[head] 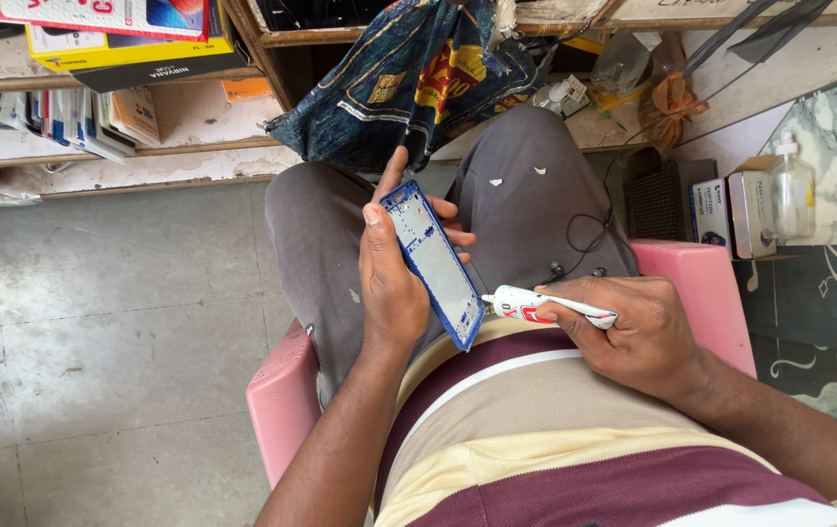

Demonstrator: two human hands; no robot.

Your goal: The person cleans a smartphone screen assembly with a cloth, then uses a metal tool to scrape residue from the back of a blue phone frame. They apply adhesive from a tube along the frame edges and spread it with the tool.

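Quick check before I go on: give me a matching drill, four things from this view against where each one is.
Things:
1. blue phone frame
2. white tube
3. pink stool
4. clear bottle

Places:
A. under the seated person
B. on the ledge at far right
C. in the left hand
D. in the right hand

Pairs: 1-C, 2-D, 3-A, 4-B

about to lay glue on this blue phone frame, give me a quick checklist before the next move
1. Blue phone frame held firmly in the left hand: ok.
2. White tube gripped in the right hand: ok.
3. Tube nozzle at the frame's lower corner: ok, whether it touches cannot tell.
4. Glue showing at the nozzle: cannot tell.
5. Frame's inner face turned up toward the camera: ok.
6. Lap clear of debris: not ok, small white scraps lie on the grey trousers.
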